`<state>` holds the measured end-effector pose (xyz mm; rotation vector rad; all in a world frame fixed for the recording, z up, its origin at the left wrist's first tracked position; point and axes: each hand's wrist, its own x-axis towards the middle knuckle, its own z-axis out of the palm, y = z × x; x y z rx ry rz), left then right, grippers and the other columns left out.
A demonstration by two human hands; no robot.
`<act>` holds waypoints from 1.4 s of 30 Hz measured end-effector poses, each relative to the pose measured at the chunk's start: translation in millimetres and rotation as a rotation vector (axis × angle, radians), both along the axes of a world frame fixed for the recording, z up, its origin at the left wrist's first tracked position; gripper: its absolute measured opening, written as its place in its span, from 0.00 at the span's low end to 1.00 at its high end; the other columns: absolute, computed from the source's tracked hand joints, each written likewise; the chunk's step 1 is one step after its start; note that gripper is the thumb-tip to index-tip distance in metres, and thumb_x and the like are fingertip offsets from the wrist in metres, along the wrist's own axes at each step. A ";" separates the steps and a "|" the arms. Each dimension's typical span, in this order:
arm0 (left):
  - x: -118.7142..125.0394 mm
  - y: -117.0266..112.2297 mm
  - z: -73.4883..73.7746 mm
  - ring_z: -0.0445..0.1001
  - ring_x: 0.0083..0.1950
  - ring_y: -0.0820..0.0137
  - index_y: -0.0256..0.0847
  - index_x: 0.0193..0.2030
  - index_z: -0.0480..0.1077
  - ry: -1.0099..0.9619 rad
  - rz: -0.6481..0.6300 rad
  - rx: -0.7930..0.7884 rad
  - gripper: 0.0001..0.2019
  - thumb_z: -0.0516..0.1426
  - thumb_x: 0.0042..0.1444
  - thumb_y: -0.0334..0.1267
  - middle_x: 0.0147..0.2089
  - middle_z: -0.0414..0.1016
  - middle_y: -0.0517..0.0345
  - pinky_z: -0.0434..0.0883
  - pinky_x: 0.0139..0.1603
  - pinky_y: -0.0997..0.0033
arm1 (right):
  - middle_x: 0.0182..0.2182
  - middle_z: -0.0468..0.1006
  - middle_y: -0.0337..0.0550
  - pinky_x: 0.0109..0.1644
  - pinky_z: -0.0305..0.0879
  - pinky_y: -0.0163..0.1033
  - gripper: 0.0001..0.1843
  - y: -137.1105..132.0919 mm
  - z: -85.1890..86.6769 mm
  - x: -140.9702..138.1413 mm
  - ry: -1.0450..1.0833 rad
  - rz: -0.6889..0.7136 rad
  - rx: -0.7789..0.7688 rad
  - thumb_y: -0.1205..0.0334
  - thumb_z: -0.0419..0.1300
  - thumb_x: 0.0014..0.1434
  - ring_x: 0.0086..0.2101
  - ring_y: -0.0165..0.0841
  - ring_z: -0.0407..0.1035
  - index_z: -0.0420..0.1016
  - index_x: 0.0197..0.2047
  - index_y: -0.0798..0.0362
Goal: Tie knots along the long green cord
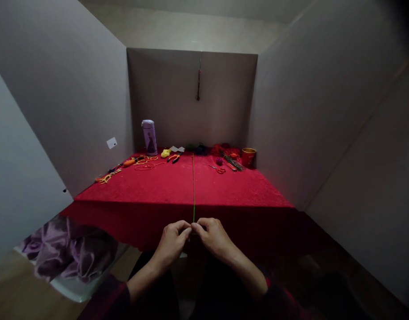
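Observation:
A thin green cord (194,191) runs straight across the red-covered table from its far side to my fingers, just below the near edge. My left hand (175,238) is closed in a pinch at the cord's near end. Right beside it, my right hand (211,233) pinches at the same spot, the fingertips of both hands almost touching. Exactly how the cord passes between the fingers is too small to make out.
On the red cloth (151,189) lie red-handled scissors (220,170), orange-handled pliers (174,158), yellow yarn (165,153) and orange cord (147,166). A purple bottle (150,138) and a red cup (248,156) stand at the back. Grey panels enclose three sides.

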<state>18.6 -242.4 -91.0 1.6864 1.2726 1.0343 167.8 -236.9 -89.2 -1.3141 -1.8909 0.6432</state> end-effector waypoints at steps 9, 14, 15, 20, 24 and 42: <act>-1.2 -29.6 -17.7 0.70 0.27 0.68 0.38 0.33 0.71 0.765 0.075 0.535 0.12 0.46 0.59 0.31 0.29 0.71 0.53 0.59 0.26 0.71 | 0.15 0.61 0.34 0.20 0.48 0.31 0.15 4.6 -16.0 -12.7 0.415 0.009 -0.413 0.55 0.54 0.51 0.17 0.24 0.54 0.67 0.21 0.56; 1.4 -31.7 -16.3 0.71 0.32 0.70 0.39 0.33 0.70 0.527 0.043 0.526 0.13 0.46 0.61 0.35 0.32 0.71 0.54 0.64 0.32 0.73 | 0.14 0.62 0.31 0.17 0.46 0.29 0.10 0.8 -17.3 -6.4 0.558 0.054 -0.540 0.57 0.58 0.46 0.15 0.22 0.52 0.67 0.24 0.56; 1.7 -27.9 -12.2 0.72 0.35 0.69 0.39 0.36 0.70 0.421 0.075 0.485 0.13 0.46 0.61 0.36 0.35 0.72 0.53 0.65 0.36 0.73 | 0.14 0.62 0.31 0.17 0.46 0.29 0.10 1.0 -18.1 -4.9 0.572 0.051 -0.538 0.57 0.58 0.46 0.15 0.22 0.52 0.66 0.24 0.56; 3.7 -2.2 -0.2 0.73 0.37 0.67 0.36 0.45 0.71 0.098 -0.002 0.115 0.14 0.49 0.58 0.39 0.37 0.76 0.53 0.67 0.38 0.72 | 0.15 0.62 0.32 0.19 0.48 0.29 0.09 2.4 -19.2 -1.9 0.553 0.077 -0.486 0.59 0.56 0.48 0.16 0.22 0.53 0.65 0.23 0.55; 2.6 6.5 -2.1 0.72 0.32 0.68 0.35 0.31 0.74 0.082 -0.111 0.022 0.15 0.51 0.56 0.43 0.29 0.75 0.55 0.66 0.32 0.74 | 0.17 0.62 0.34 0.23 0.51 0.30 0.09 -0.8 -14.7 1.6 0.409 0.074 -0.329 0.62 0.54 0.50 0.19 0.24 0.55 0.65 0.22 0.56; 12.9 4.6 -11.8 0.55 0.13 0.83 0.35 0.25 0.65 -0.482 -0.055 -0.365 0.17 0.61 0.44 0.49 0.18 0.67 0.64 0.48 0.15 0.81 | 0.24 0.75 0.42 0.29 0.54 0.32 0.16 -50.9 -45.9 26.3 -0.094 -0.121 -0.199 0.61 0.50 0.59 0.27 0.32 0.68 0.75 0.26 0.54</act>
